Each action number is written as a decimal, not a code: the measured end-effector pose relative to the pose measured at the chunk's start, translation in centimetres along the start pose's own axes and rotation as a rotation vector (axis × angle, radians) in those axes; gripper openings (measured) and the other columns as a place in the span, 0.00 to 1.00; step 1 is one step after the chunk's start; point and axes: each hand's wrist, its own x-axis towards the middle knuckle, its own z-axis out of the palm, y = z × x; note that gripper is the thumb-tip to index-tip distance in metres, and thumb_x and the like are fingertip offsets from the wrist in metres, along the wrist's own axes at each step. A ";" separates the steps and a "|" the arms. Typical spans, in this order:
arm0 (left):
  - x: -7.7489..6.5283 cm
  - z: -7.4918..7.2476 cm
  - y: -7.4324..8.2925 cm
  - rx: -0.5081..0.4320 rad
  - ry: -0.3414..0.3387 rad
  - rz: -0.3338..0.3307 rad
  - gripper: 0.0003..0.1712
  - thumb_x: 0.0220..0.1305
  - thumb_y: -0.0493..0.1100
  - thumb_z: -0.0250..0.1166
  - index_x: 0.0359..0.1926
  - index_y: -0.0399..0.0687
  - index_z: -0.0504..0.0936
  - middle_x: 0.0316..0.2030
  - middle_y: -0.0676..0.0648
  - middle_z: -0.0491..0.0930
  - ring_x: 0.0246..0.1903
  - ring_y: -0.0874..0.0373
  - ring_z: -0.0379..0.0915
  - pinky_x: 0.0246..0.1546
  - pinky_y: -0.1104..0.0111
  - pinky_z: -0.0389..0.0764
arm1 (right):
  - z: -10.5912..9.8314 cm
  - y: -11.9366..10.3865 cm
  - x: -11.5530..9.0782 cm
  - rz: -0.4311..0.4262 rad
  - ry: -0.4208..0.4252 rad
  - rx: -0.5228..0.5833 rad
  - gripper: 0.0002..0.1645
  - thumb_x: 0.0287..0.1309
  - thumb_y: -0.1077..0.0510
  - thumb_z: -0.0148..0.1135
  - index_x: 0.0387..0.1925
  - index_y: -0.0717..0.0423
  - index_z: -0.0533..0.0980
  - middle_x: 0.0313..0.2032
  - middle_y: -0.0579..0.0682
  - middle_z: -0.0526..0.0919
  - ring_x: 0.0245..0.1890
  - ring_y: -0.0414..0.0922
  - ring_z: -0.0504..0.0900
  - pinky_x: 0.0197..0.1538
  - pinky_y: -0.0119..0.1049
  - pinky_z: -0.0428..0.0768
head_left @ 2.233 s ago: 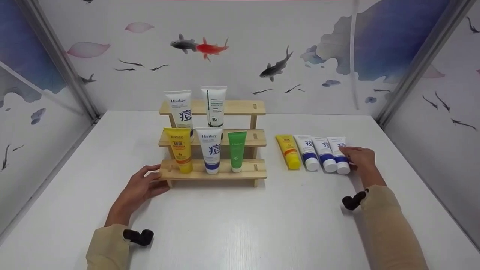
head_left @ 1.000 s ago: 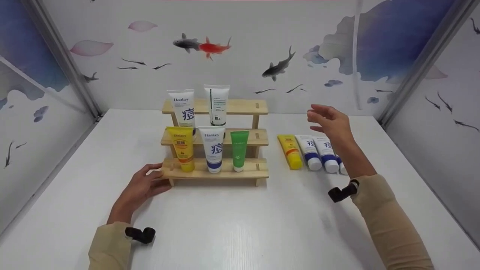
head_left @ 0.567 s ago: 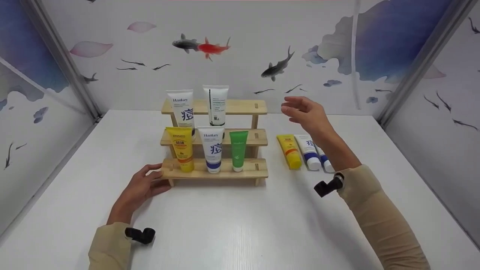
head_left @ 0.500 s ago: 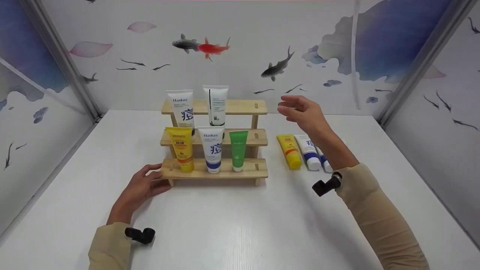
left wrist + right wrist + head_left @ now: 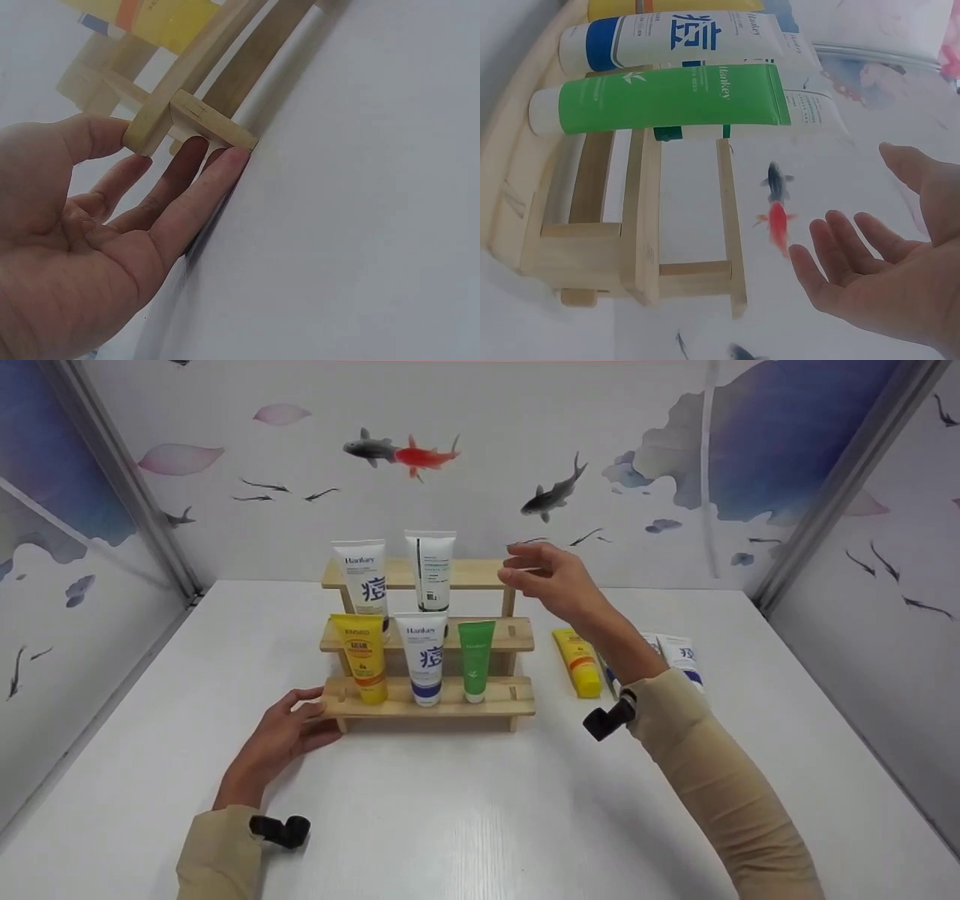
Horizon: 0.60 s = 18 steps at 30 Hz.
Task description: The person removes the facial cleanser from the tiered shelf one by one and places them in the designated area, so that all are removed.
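A three-tier wooden display rack [image 5: 511, 635] stands mid-table. My left hand [image 5: 285, 730] grips the left end of its lowest shelf, thumb against the board's end [image 5: 142, 139] and fingers around the leg. On the bottom shelf stand a yellow tube [image 5: 362, 660], a white tube with blue lettering [image 5: 422, 660] and a green tube [image 5: 475, 661]. Behind them, two white tubes stand on the middle shelf, one with blue lettering [image 5: 362, 574] and one with a dark stripe [image 5: 433, 570]. My right hand [image 5: 551, 577], holding nothing, hangs in the air by the top shelf's right end, fingers loosely curved.
Right of the rack, a yellow tube [image 5: 577, 664] lies on the white table [image 5: 465, 810] alongside several white tubes [image 5: 681, 656], partly hidden by my right forearm. White walls [image 5: 480, 510] with painted fish enclose the back and sides.
My right hand has let go of the rightmost lying white tube, risen, and moved left to the rack's top right. The left hand stays at the rack's end.
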 end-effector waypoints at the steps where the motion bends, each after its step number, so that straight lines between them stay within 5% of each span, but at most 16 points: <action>1: 0.0 0.0 0.0 -0.003 0.000 0.000 0.31 0.79 0.46 0.48 0.77 0.47 0.52 0.72 0.31 0.61 0.56 0.55 0.79 0.58 0.64 0.83 | 0.3 -0.1 0.2 0.005 -0.006 0.001 0.34 0.66 0.44 0.63 0.69 0.48 0.68 0.65 0.51 0.77 0.63 0.48 0.77 0.69 0.45 0.76; 18: -0.1 0.1 0.1 -0.002 -0.009 -0.004 0.32 0.79 0.46 0.49 0.78 0.47 0.52 0.73 0.31 0.60 0.58 0.54 0.78 0.58 0.64 0.83 | 4.0 -2.2 3.1 0.033 -0.089 0.001 0.34 0.65 0.45 0.65 0.68 0.51 0.70 0.63 0.52 0.78 0.63 0.48 0.76 0.69 0.46 0.76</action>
